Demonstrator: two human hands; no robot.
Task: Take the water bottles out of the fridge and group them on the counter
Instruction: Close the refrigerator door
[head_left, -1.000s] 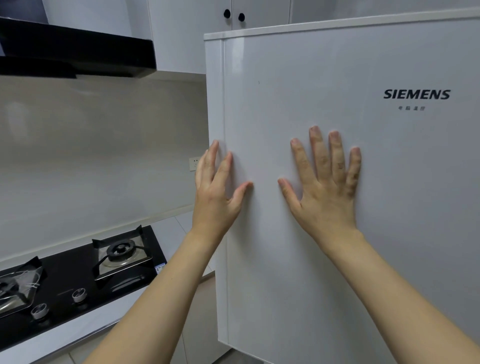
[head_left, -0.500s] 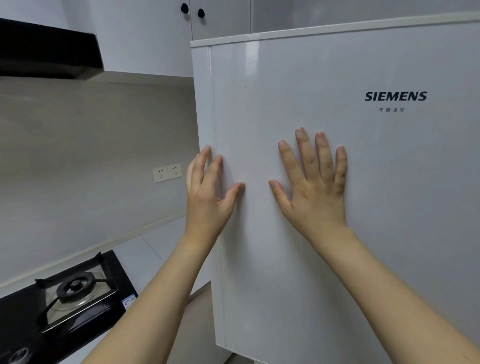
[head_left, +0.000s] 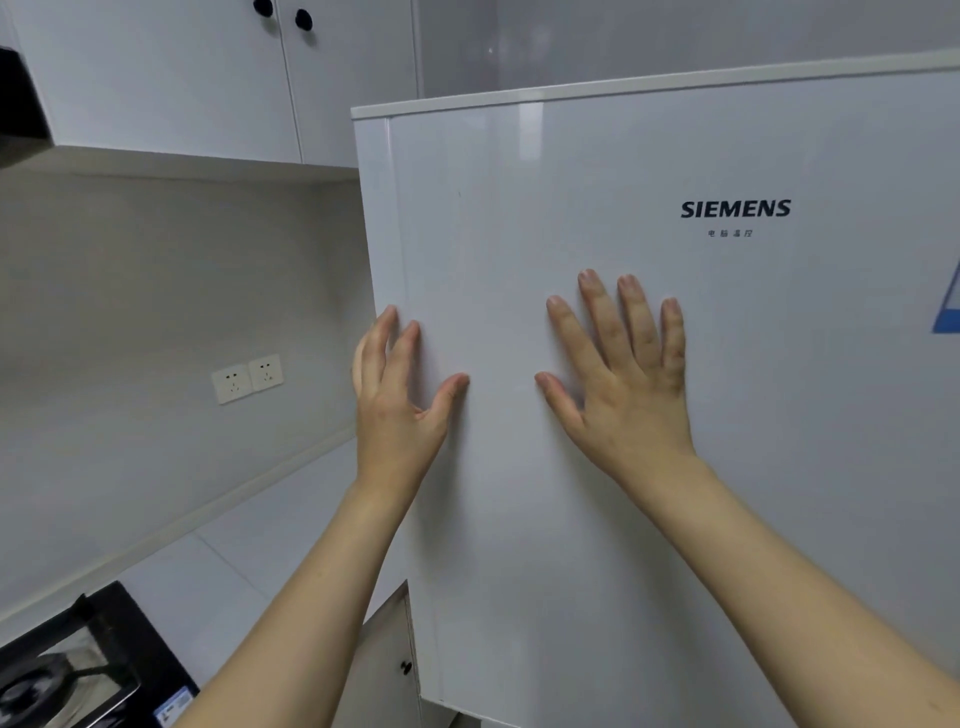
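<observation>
Both hands lie flat with fingers spread on the white Siemens fridge door (head_left: 649, 467): the left hand (head_left: 397, 400) at its left edge, the right hand (head_left: 631, 384) just beside it. No bottles show. One worktop (head_left: 249, 566) lies lower left, with two wall sockets (head_left: 248, 378) above it.

Both bare forearms were raised and reached forward and up, roughly side by side with a gap between them. The right hand (head_left: 626, 387) lay flat with its palm forward, four fingers straight and slightly spread, the thumb angled out toward the other hand. The left hand (head_left: 397, 402) stood just beside it and a little lower, turned more edge-on, its fingers straight and pointing up and its thumb stretched toward the right hand's thumb without meeting it.
</observation>
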